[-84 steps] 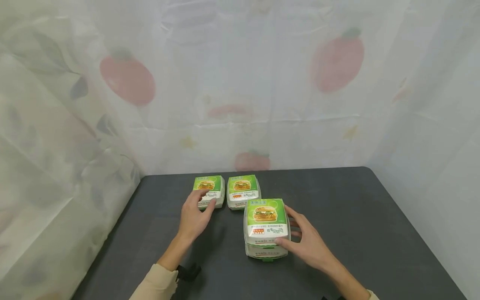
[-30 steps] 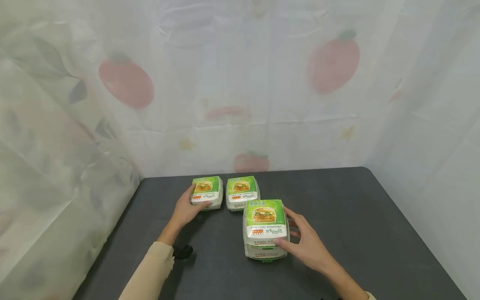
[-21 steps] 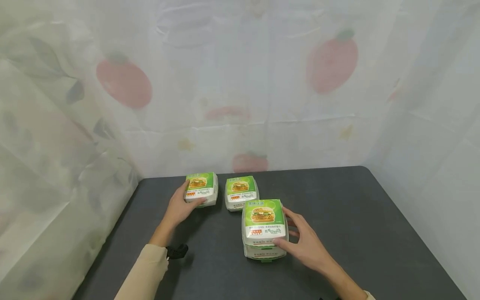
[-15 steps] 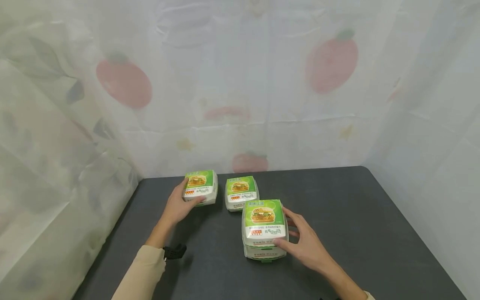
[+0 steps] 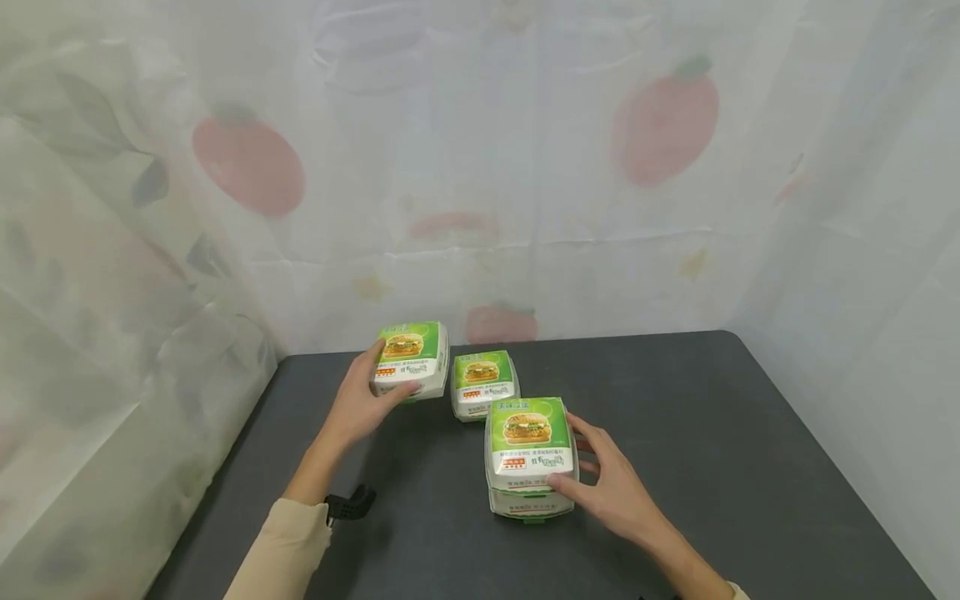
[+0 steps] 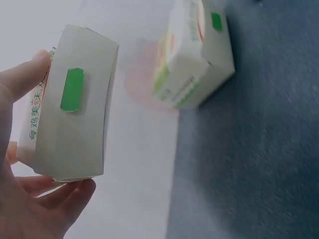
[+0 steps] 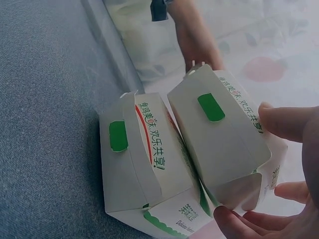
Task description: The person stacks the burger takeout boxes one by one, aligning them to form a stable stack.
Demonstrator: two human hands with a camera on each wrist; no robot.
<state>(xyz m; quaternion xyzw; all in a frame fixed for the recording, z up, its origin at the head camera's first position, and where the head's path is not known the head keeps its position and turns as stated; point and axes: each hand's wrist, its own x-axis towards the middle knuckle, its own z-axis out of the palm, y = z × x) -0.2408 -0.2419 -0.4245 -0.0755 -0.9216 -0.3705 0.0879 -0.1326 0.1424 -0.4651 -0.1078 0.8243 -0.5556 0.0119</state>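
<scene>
My left hand (image 5: pixel 352 408) grips a white-and-green burger box (image 5: pixel 414 367) by its sides, with the thumb on its near side. The box is raised off the table at the back left, and its side with a green tab faces the left wrist view. My right hand (image 5: pixel 617 492) grips the upper burger box (image 5: pixel 528 446) of a stack of two, thumb in front and fingers round its right side. Below it, the lower box (image 7: pixel 132 164) rests on the table, looking slightly askew to the upper one in the right wrist view.
Another burger box (image 5: pixel 483 382) stands on the dark table (image 5: pixel 675 400), behind the stack and right of the raised box. A pale curtain (image 5: pixel 480 167) with faded fruit prints hangs behind the table. More sheeting (image 5: pixel 112 375) runs along the left side.
My left hand has taken hold of the back-left box and lifted it, first drifting left, then up and slightly right. My right hand has stayed on the stack.
</scene>
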